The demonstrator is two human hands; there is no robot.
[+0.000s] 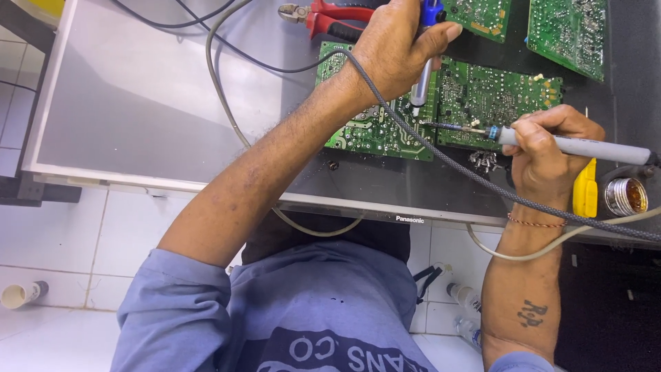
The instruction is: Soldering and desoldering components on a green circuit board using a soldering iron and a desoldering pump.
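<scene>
Head view: left hand [396,48] grips a pump tool [421,86], right hand [544,148] a soldering iron [585,147], tips meeting over the circuit board [475,96] near its worktop-side edge.

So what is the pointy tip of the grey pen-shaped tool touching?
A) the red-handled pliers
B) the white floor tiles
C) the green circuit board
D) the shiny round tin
C: the grey pen-shaped tool, held in one hand, has its tip resting on the green circuit board, well away from the shiny round tin and the red-handled pliers.
</scene>
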